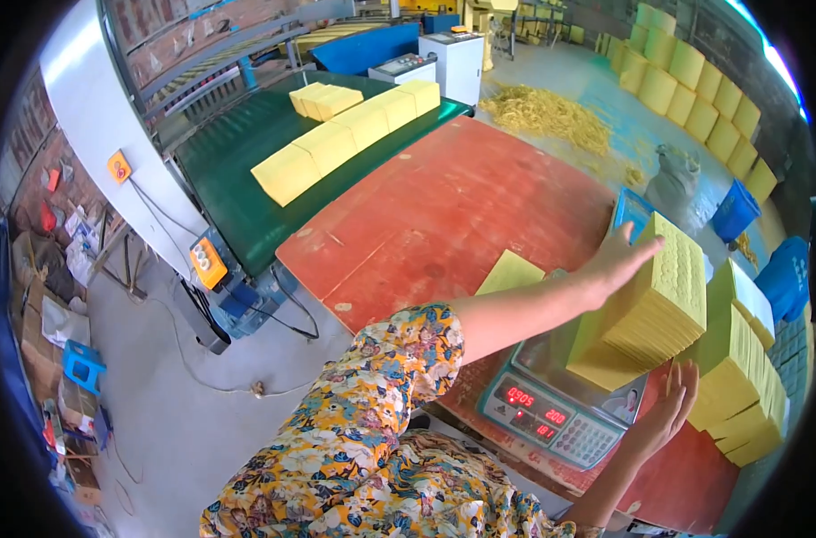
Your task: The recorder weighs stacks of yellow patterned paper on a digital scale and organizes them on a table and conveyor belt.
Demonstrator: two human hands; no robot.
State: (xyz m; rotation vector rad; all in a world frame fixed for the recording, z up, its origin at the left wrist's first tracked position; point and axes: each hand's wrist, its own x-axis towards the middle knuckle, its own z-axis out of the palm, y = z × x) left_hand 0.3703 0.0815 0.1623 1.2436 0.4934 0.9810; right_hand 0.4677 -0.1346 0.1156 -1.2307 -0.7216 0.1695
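Note:
A thick stack of yellow sheets [654, 314] leans tilted on the pan of a grey weighing scale [551, 408] with a red digit display. My left hand [618, 260], reaching out of a floral sleeve, lies flat against the stack's upper left face and steadies it. My right hand [668, 408] is spread open just below the stack's lower right corner; whether it touches the stack I cannot tell. A single yellow sheet [511, 272] lies on the red table [444, 206] behind my left forearm.
More yellow stacks [739, 386] stand right of the scale. A green conveyor [237, 197] carries a row of yellow blocks [336, 143]. Blue crates [735, 211], a straw pile [542, 112], a white control cabinet [453, 58] and yellow blocks along the far wall [695, 81] lie beyond.

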